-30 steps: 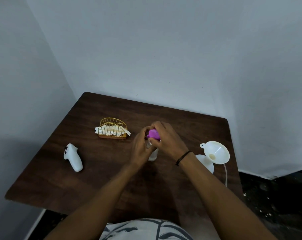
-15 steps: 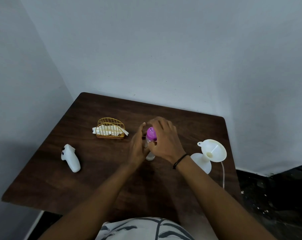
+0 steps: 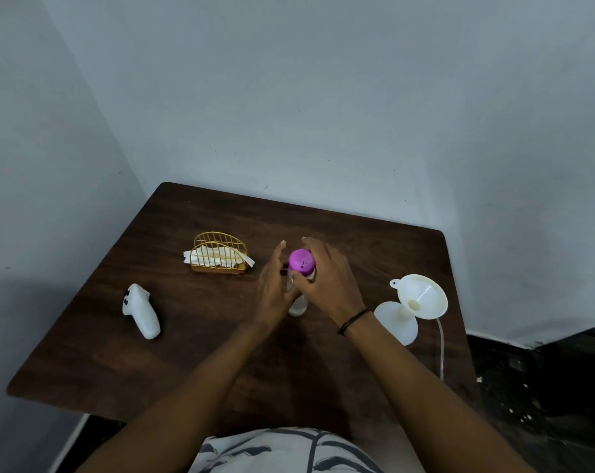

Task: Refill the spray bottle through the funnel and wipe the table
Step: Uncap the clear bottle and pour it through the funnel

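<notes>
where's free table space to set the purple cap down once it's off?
Bare wood on the table: the near strip before the white controller, and the far edge behind the wire basket. Crowded: mid-table around the spray bottle, and right by the funnel.

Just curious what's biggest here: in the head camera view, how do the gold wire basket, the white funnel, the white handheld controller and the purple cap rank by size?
1. Gold wire basket and white funnel: too alike to rank.
3. White handheld controller.
4. Purple cap, smallest, partly covered by the right hand.
</notes>
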### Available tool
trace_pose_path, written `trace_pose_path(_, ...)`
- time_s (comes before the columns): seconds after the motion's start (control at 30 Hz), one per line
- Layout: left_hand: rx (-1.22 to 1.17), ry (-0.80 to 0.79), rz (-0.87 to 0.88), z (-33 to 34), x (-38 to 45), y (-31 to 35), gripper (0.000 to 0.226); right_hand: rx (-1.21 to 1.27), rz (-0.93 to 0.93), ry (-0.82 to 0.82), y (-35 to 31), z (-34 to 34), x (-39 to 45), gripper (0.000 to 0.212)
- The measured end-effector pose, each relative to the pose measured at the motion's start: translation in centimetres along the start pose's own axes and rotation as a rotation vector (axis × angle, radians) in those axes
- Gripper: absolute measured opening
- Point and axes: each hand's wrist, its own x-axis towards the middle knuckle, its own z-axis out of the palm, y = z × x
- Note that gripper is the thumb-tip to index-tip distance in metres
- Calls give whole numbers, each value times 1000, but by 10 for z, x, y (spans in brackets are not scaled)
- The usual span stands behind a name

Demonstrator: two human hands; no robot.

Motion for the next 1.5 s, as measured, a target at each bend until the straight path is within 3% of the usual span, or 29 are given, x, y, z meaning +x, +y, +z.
trace_pose_path(0.13,-37,7,-14,0,-2,2,86,126,52,-16,0,4,-4,89)
trace_pose_path(0.2,-31,35,-10,1,-2,4,81,159,144,50,1,6,-4,80)
trace_pose_path(0.27,-6,34,-8,1,-2,4,83,167,125,90,4,7,-6,72)
trace_pose_path(0.43,-16,30,-4,0,-2,3,82,176,141,54,-1,13,-8,88)
trace_pose_path(0.57,-13,21,-16,2,-3,0,84,216,137,99,-1,15,-12,73)
trace_pose_path(0.7,-26,44,-16,1,-2,-3,80,175,161,96,-10,17,-14,90)
trace_pose_path(0.8,-11,24,3,1,-3,-2,84,181,156,138,-9,14,-11,73)
trace_pose_path(0.93,-12,20,5,1,-3,-1,85,177,112,92,-9,16,-9,79)
trace_pose_path(1.07,-1,14,-6,2,-3,-1,87,221,138,147,-7,17,-10,63)
trace_pose_path(1.2,-1,34,18,1,-2,-7,81,200,144,137,-9,19,-10,83)
trace_pose_path(1.3,-5,16,1,1,-1,-3,88,240,175,199,-10,16,-10,79)
trace_pose_path(1.43,-19,16,12,1,-3,-3,85,228,136,102,-12,17,-10,101)
trace_pose_path(1.5,-11,16,2,-1,-3,-1,88,247,205,134,-14,17,-10,97)
